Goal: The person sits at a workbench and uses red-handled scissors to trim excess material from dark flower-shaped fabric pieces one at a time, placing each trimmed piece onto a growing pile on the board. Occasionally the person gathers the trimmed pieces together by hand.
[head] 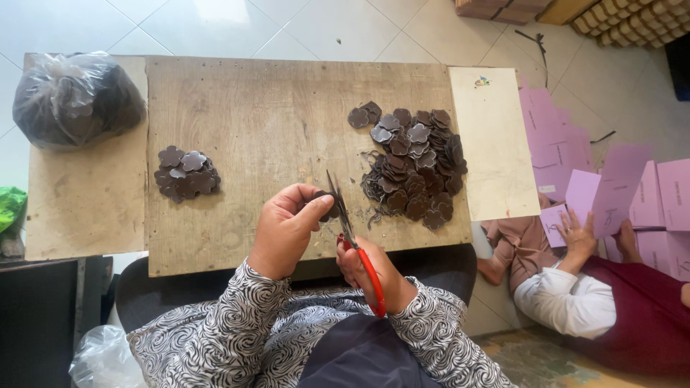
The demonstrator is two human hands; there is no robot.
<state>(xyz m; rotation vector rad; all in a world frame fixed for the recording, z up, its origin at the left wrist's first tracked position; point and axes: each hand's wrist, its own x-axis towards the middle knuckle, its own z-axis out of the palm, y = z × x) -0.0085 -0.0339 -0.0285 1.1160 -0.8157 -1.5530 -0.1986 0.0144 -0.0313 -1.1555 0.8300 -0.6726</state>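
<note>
My left hand (286, 226) pinches a small dark brown flower-shaped piece (328, 206) at its fingertips. My right hand (375, 271) grips red-handled scissors (353, 246), whose blades point up and sit against that piece. A large heap of the same brown flower pieces (415, 164) lies just beyond, to the right on the wooden board (273, 122). A smaller stack of flower pieces (186, 174) rests to the left on the board.
A clear plastic bag of dark material (76, 98) sits at the far left. A pale board (492, 144) lies right of the heap. On the floor to the right, another person (589, 287) handles purple paper sheets (611, 187). A plastic bag (104, 356) lies by my left elbow.
</note>
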